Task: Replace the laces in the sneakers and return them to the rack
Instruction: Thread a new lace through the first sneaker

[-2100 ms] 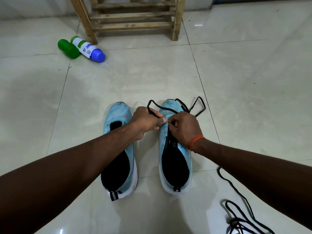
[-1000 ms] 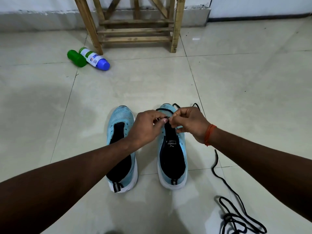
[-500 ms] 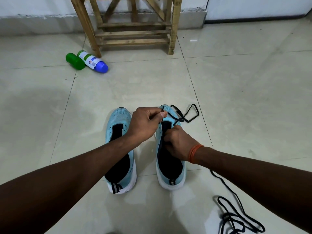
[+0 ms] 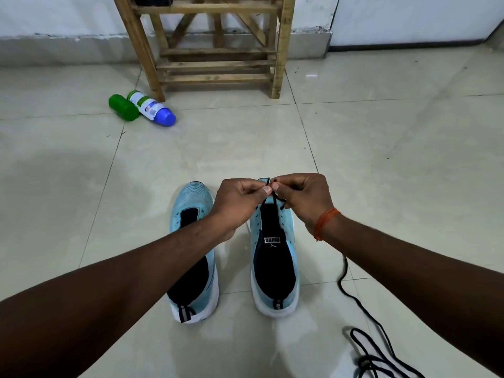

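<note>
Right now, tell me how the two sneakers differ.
The right sneaker has a black lace at its front, pinched by the left hand and right hand; the left sneaker has bare eyelets. The right sneaker's tongue label shows; the left sneaker's is hidden under the forearm. Both are light blue with white soles, toes toward the rack.

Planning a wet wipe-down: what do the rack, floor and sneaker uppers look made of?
Rack: bare-looking wood, matte; grain and knots show. Floor: glossy pale tile, ceramic or stone; grout lines, reflections. Sneaker uppers: light-blue textile, probably knit mesh; fine ribbed texture, small holes.
</note>
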